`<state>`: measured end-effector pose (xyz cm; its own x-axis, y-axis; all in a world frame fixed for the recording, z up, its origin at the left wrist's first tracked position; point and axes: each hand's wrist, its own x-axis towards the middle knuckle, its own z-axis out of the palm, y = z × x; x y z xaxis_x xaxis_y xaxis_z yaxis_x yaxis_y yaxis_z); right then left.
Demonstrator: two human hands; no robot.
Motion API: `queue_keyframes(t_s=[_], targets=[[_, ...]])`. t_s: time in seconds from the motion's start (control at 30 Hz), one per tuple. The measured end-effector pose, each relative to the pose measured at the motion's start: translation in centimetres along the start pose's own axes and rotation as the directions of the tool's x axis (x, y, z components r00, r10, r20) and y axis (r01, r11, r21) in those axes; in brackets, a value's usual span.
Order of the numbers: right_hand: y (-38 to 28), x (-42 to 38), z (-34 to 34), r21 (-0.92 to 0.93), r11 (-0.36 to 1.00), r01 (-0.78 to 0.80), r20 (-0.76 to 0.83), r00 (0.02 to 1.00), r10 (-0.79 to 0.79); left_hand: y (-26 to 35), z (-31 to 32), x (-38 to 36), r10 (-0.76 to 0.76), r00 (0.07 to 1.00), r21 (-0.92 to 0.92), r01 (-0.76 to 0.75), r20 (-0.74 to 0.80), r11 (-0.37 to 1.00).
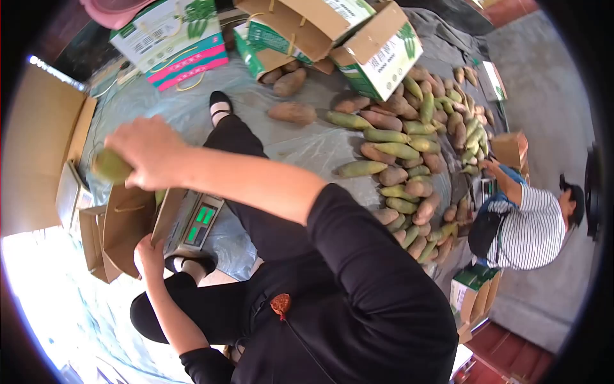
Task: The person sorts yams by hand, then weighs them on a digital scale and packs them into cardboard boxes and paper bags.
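Observation:
My right hand (150,153) is raised above an open cardboard carton (121,230). Its fingers are wrapped round a green radish (112,166), which is smeared by motion. My left hand (149,257) grips a flap of that carton at its near side. Part of another green item shows inside the carton, mostly hidden by the flaps. Under and beside the carton is a digital scale (199,221) with lit green displays.
Green radishes (387,136) and reddish-brown root vegetables (293,113) lie heaped on plastic sheeting. Printed cartons (382,54) and another printed box (169,38) stand beyond. A co-worker in a striped shirt (534,224) works by a second scale (488,187).

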<state>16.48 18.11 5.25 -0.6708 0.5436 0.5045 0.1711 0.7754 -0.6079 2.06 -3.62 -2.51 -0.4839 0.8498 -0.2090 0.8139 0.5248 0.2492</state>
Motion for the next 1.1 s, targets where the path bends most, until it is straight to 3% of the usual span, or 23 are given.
queue_keyframes(t_s=[0.03,0.07,0.17,0.2,0.27,0.3,0.37,0.43,0.5,0.53,0.63,0.67,0.73,0.77,0.83,0.9,0.97,1.0,1.07,1.1], targets=[[-0.3,-0.3,1.8,-0.134,0.99,0.041,0.038,0.999,-0.036,-0.2,0.1,0.1,0.006,1.0,0.009,-0.006,0.002,1.0],[-0.3,-0.5,3.4,-0.23,0.97,0.077,0.188,0.982,-0.033,-1.0,0.6,0.3,0.029,1.0,0.006,-0.029,-0.007,1.0],[1.1,-1.8,9.2,-0.48,0.865,0.147,0.332,0.943,0.024,-0.1,0.4,0.1,-0.006,1.0,-0.085,0.006,-0.008,0.996],[1.1,-2.2,8.5,-0.485,0.864,0.134,0.327,0.944,0.037,-0.2,0.4,0.0,0.005,1.0,-0.082,-0.004,0.0,0.997],[0.6,-3.1,5.9,-0.229,0.973,-0.009,0.359,0.929,0.093,-0.4,0.4,0.2,0.006,1.0,-0.129,-0.004,0.019,0.992],[0.7,-3.7,4.4,-0.231,0.973,-0.013,0.36,0.928,0.098,-0.7,0.7,0.3,0.009,1.0,-0.131,-0.005,0.023,0.991],[1.2,-5.4,0.9,0.023,0.997,-0.079,0.073,0.994,0.078,-1.5,1.0,0.3,0.072,0.997,-0.169,-0.071,-0.006,0.983],[3.2,-8.0,-4.3,0.105,0.982,-0.157,-0.019,0.987,0.16,-0.7,0.7,0.1,0.024,0.999,-0.13,-0.019,0.035,0.991],[7.1,-12.8,-7.7,0.005,0.98,-0.199,-0.188,0.962,0.196,-0.6,0.7,0.0,0.056,0.998,-0.104,-0.057,-0.006,0.993],[9.1,-15.8,-9.5,-0.01,0.936,-0.353,-0.123,0.929,0.349,-0.4,0.5,0.0,0.055,0.998,-0.098,-0.053,0.011,0.994],[17.1,-29.0,-13.9,-0.227,0.687,-0.69,-0.146,0.722,0.676,-1.4,1.1,0.3,0.04,0.999,-0.07,-0.038,0.028,0.997],[17.8,-33.0,-16.2,-0.251,0.512,-0.822,-0.131,0.553,0.823,-1.8,1.2,0.4,0.043,0.998,-0.062,-0.04,0.045,0.997],[17.5,-40.4,-19.9,-0.278,0.295,-0.914,-0.176,0.35,0.92,-2.6,1.3,0.8,-0.007,0.997,-0.03,0.01,0.076,1.0],[18.9,-46.6,-20.2,-0.346,0.253,-0.904,-0.323,0.368,0.872,-2.6,1.4,0.8,-0.031,0.996,-0.016,0.033,0.087,0.999],[17.3,-53.6,-21.5,-0.412,-0.001,-0.911,-0.316,0.142,0.938,-2.4,1.5,0.7,-0.04,0.995,-0.049,0.044,0.091,0.998],[16.0,-60.5,-21.3,-0.303,-0.133,-0.944,-0.25,-0.056,0.967,-2.7,1.7,0.8,-0.006,0.998,-0.061,0.009,0.06,0.998],[15.1,-65.7,-20.4,-0.76,-0.049,-0.648,-0.013,-0.06,0.998,-2.3,1.7,0.7,-0.008,0.998,-0.067,0.012,0.063,0.998],[13.9,-66.9,-20.0,-0.756,-0.053,-0.652,-0.011,-0.068,0.998,-2.2,1.6,0.6,-0.014,0.998,-0.077,0.019,0.059,0.997],[11.7,-69.1,-19.4,-0.927,0.275,-0.255,0.278,0.027,0.96,-1.5,1.4,0.5,-0.01,0.998,-0.079,0.016,0.067,0.997],[11.2,-70.3,-19.0,-0.925,0.274,-0.264,0.279,0.019,0.96,-1.3,1.2,0.4,-0.011,0.997,-0.084,0.017,0.071,0.996]])
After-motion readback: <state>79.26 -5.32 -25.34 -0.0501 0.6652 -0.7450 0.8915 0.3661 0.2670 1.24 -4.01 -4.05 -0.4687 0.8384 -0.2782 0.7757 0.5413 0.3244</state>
